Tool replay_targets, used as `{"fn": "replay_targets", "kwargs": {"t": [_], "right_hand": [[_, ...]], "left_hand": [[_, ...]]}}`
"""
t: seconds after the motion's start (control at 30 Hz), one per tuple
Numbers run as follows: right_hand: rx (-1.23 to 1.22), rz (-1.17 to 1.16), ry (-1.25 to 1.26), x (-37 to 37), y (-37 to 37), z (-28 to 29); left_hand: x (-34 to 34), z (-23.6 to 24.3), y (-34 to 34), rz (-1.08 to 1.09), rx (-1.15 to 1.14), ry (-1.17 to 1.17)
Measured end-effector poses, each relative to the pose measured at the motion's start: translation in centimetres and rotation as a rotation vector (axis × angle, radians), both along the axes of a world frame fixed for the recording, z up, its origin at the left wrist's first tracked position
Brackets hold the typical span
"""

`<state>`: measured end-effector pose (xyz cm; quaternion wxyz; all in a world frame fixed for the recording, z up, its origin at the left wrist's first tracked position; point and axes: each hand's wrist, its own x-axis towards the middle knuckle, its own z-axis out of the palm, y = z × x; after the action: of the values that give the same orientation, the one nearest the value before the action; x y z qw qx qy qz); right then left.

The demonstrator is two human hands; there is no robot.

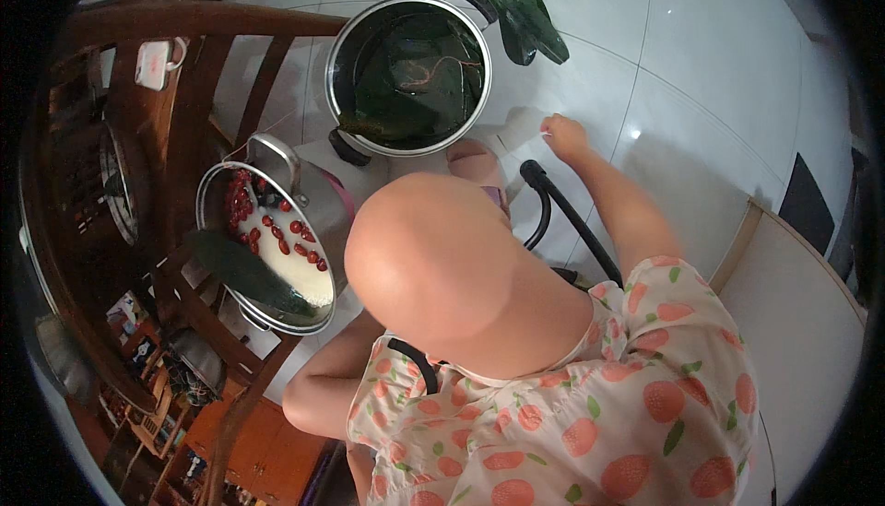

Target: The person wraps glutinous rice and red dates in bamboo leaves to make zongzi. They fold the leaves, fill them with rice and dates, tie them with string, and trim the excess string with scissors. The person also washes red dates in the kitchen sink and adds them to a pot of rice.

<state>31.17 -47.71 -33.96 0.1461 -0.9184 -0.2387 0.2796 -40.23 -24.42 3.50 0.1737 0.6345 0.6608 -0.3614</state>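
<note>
My right hand [564, 135] is closed in a fist over the tiled floor, right of a large pot. A tiny pale sliver shows at its fingertips, too small to name. My left hand is out of sight. The large steel pot [488, 91] holds dark green leaves [387, 105] and a pinkish string [444, 65]. Left of my bare knee [429, 266], a second steel pot [200, 220] leans tilted. Inside it are soaked white rice [300, 277] and red dates [284, 246], with a long green leaf [249, 276] across its near side.
Two overlapping green leaves [521, 19] lie on the floor beyond the large pot. A dark wooden chair frame [212, 19] stands at the left. Near my right forearm is a bent black tube [576, 216]. A pale panel [784, 322] rises at the right.
</note>
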Motion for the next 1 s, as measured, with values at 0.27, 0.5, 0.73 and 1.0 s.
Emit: {"fn": "replay_targets", "kwargs": {"t": [0.27, 0.5, 0.73, 1.0], "right_hand": [[0.240, 0.088, -0.107, -2.4, 5.7, -2.0], [-0.062, 0.168, -0.082, -4.7, 7.6, -3.1], [0.231, -0.466, 0.026, -0.2, 7.0, 2.0], [1.293, -0.328, -0.243, 7.0, 11.2, 30.9]], "left_hand": [[1.6, 3.4, -0.1, 0.006, 0.024, 0.092], [2.2, 3.7, -0.3, 0.007, 0.064, 0.112], [0.3, 3.6, 1.6, -0.072, 0.164, 0.067], [3.4, 3.6, 10.2, 0.108, 0.722, -0.247]]}}
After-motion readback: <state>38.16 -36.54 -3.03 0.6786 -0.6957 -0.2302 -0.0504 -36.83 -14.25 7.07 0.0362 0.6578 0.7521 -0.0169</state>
